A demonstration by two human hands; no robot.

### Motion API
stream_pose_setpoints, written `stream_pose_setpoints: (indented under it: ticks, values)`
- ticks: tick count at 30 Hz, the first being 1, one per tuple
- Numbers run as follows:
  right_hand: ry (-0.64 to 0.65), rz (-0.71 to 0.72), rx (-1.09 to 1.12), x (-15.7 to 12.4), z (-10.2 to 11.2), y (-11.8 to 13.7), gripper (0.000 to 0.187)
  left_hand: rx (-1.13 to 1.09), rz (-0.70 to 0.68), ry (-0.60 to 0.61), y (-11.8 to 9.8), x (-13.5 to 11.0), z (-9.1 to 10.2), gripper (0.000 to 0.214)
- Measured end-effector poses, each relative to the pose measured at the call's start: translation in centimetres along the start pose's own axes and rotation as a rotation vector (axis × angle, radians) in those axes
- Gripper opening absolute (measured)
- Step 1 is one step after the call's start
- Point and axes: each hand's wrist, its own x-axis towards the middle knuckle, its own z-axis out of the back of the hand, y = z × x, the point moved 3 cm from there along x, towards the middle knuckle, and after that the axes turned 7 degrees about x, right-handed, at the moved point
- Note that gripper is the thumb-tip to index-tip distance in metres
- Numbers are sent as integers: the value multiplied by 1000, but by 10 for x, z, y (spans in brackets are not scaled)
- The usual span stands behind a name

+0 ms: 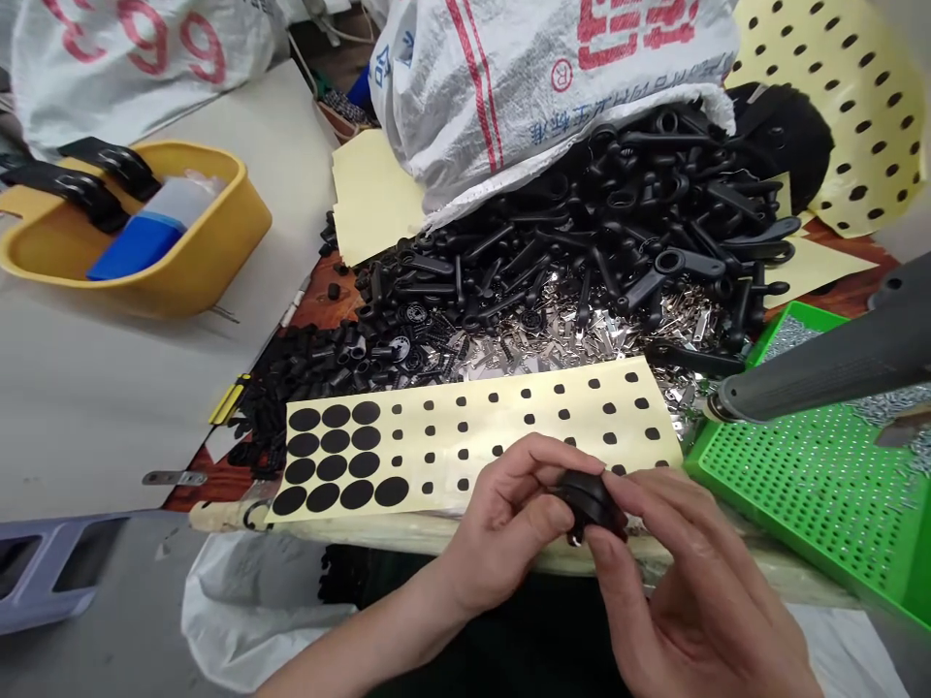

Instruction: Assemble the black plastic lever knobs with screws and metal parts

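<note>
A: How does our grip stand at the left hand (505, 514) and the right hand (684, 562)?

B: We have both closed, fingertips and thumbs pinching one small black part (593, 504) between them.

A: Where are we holding it?

B: Over the front edge of the tabletop (338, 286), right of its middle, at the near side of the yellow sheet (445, 417).

A: What do we see on that sheet?

B: Large black discs at its left end, small black dots across the rest.

A: And farther out?

B: Behind it we find shiny metal clips (553, 310), then black handles (538, 233) heaped at the mouth of a white sack (509, 87) toward the back edge. Black cylinders (312, 368) crowd the left edge. Near the front right corner we have a green basket (800, 475) holding small silvery pieces, a grey rod (821, 339) reaching across it.
</note>
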Motion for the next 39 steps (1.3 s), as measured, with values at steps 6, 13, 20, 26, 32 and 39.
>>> stream_pose_setpoints:
  ticks: [6,13,20,26,32,39]
  values:
    - [-19,10,-56,-2,-6,1,34,-11,2,-48,5,0,-1,21]
    - [-13,-165,82,-6,-4,-19,26,13,60,52,10,11,1,25]
    - [5,-418,260,-11,-1,-33,21,-26,84,65,19,15,-3,24]
    - [-65,-259,139,-7,2,-29,22,-132,138,34,21,16,-9,27]
    - [-41,-114,11,-7,2,-22,23,-156,189,-27,17,17,-9,23]
    - [53,-187,233,3,-4,-21,22,-276,304,-53,26,15,2,27]
